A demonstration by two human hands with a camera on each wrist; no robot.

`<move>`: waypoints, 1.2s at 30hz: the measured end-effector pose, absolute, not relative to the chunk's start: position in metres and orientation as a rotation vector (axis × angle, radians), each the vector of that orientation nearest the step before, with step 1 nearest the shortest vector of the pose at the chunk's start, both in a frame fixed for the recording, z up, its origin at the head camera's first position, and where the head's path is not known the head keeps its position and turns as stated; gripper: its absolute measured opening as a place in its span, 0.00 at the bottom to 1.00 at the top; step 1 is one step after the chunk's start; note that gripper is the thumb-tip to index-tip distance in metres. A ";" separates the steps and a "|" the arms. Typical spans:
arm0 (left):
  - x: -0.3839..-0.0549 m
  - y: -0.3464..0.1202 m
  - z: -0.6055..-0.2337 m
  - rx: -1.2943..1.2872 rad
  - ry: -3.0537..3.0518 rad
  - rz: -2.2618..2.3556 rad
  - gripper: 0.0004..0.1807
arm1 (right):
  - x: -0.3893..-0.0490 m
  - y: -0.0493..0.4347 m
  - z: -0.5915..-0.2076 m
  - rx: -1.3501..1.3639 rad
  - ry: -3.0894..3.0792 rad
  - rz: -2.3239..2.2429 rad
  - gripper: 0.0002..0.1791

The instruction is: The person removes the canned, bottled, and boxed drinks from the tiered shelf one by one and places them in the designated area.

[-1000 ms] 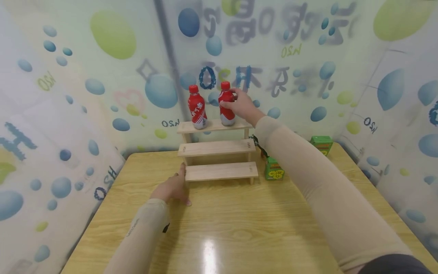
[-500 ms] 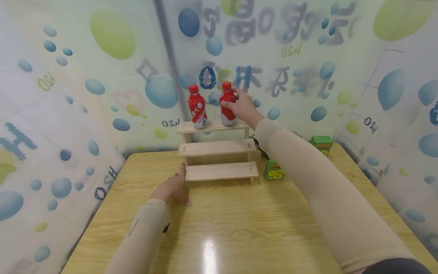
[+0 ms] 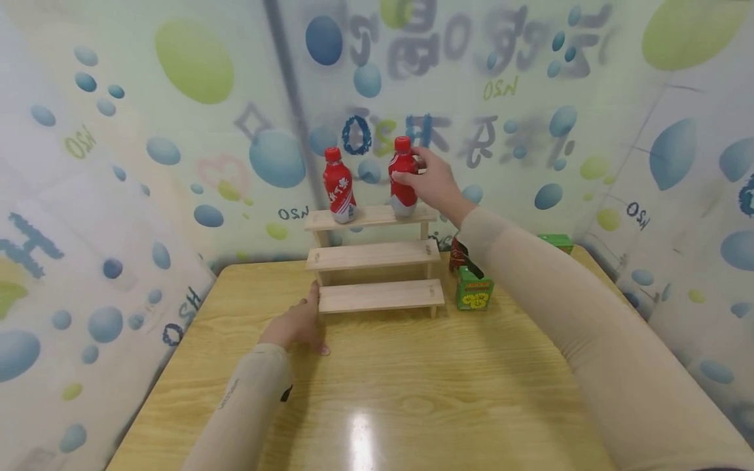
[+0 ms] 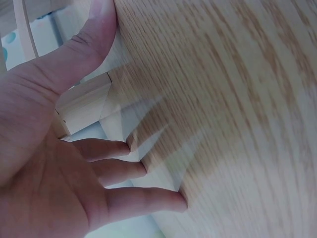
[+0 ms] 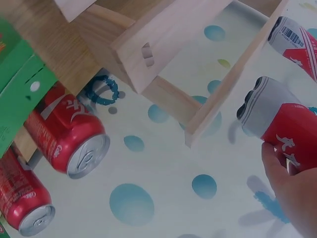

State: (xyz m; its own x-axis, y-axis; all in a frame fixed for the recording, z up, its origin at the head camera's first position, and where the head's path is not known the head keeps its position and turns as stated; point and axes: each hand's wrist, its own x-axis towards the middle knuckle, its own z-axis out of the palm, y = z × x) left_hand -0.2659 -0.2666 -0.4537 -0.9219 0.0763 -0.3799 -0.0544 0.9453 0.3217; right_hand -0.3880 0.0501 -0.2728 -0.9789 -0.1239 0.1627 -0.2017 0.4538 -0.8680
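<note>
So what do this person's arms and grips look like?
The left sleeve and right sleeve are long and cream. The left one carries dark lettering too small to read and a black patch near its cuff; a black strip shows by the right cuff. The left grip and right grip are ungloved.

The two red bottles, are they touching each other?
Apart. The head view plainly shows wall between the free bottle and the held bottle.

- Small enclosed booth; whether in a shop, lab or office cannot be told.
- Walls [image 3: 235, 140] spotted blue and green rise behind, left and right of the wood-grain worktop [image 3: 412, 376].
</note>
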 end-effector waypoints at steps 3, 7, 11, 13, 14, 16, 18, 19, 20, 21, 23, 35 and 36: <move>-0.266 -0.265 -0.452 0.018 2.709 0.452 0.93 | -0.383 0.059 -0.271 0.315 -2.593 1.577 0.44; -0.265 -0.265 -0.452 0.014 2.711 0.443 0.93 | -0.375 0.073 -0.273 0.328 -2.560 1.630 0.44; -0.265 -0.266 -0.453 0.001 2.698 0.446 0.93 | -0.366 0.092 -0.277 0.299 -2.538 1.710 0.45; -0.265 -0.265 -0.453 0.000 2.697 0.447 0.93 | -0.361 0.102 -0.280 0.284 -2.537 1.710 0.45; -0.266 -0.265 -0.453 0.001 2.698 0.451 0.93 | -0.359 0.107 -0.281 0.278 -2.539 1.698 0.45; -0.266 -0.265 -0.454 -0.001 2.700 0.455 0.93 | -0.355 0.116 -0.283 0.276 -2.537 1.684 0.45; -0.266 -0.265 -0.454 -0.001 2.700 0.459 0.93 | -0.351 0.126 -0.286 0.280 -2.538 1.669 0.45; -0.266 -0.265 -0.454 -0.002 2.697 0.463 0.93 | -0.349 0.130 -0.288 0.276 -2.536 1.665 0.45; -0.266 -0.266 -0.454 -0.001 2.695 0.466 0.93 | -0.347 0.135 -0.289 0.273 -2.538 1.659 0.45; -0.266 -0.265 -0.453 0.001 2.693 0.466 0.93 | -0.346 0.139 -0.291 0.271 -2.538 1.656 0.46; -0.266 -0.265 -0.453 0.009 2.690 0.467 0.93 | -0.343 0.149 -0.294 0.257 -2.549 1.631 0.45; -0.264 -0.266 -0.452 0.023 2.682 0.474 0.93 | -0.322 0.203 -0.316 0.179 -2.607 1.516 0.46; -0.264 -0.266 -0.452 0.024 2.681 0.475 0.93 | -0.320 0.207 -0.318 0.169 -2.611 1.508 0.46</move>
State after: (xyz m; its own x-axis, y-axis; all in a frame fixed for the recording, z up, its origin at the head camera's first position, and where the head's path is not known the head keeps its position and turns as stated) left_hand -0.2638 -0.2659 -0.4521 -0.9135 0.0874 -0.3973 -0.0545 0.9416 0.3324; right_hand -0.3195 0.2072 -0.3183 -0.9864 -0.0358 0.1602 -0.1566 0.4971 -0.8535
